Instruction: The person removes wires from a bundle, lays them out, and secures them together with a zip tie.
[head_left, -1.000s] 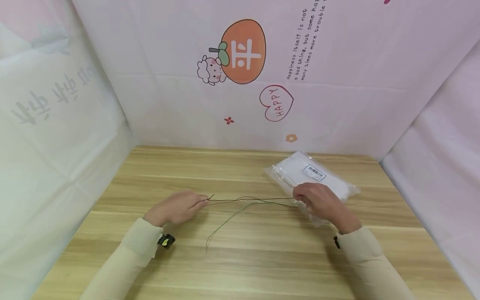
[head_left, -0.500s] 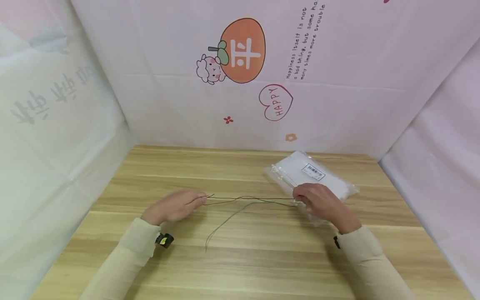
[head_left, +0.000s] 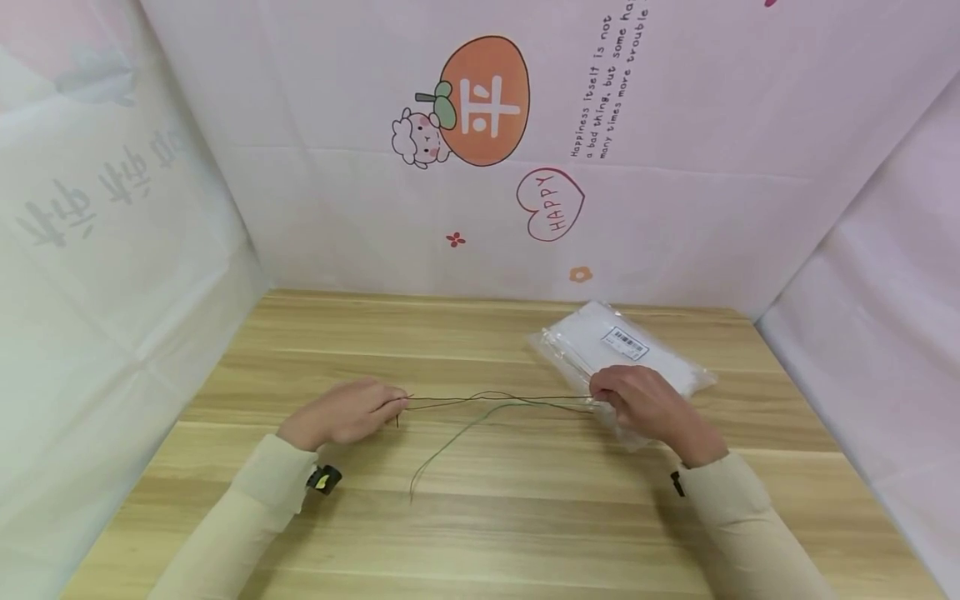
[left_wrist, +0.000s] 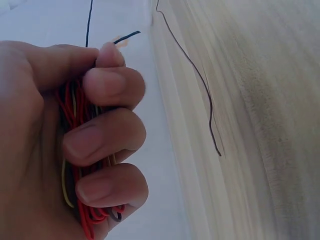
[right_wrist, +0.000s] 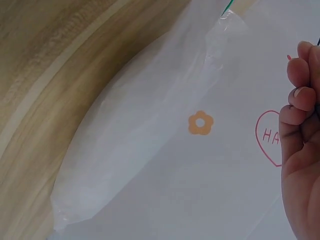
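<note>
In the head view my left hand (head_left: 348, 414) pinches one end of a thin black wire (head_left: 442, 398). The left wrist view shows its fingers curled round a coiled bundle of red, yellow and dark wires (left_wrist: 76, 112). A short black end pokes out past the fingertips. My right hand (head_left: 641, 406) pinches the other end, so the black wire stretches nearly straight between the hands. A green wire (head_left: 456, 440) trails from the right hand in a curve down to the left. A brownish wire (left_wrist: 209, 100) hangs loose in the left wrist view. The right palm's contents are hidden.
A clear plastic bag (head_left: 663, 354) with white contents and a barcode label lies on the wooden table (head_left: 480, 533), partly behind the right hand. Printed white cloth (head_left: 360, 217) encloses the table at the back and both sides.
The left hand has shifted slightly left, and the short wire end at its fingertips now points differently, with a dark end hanging below. The right hand has barely moved.
</note>
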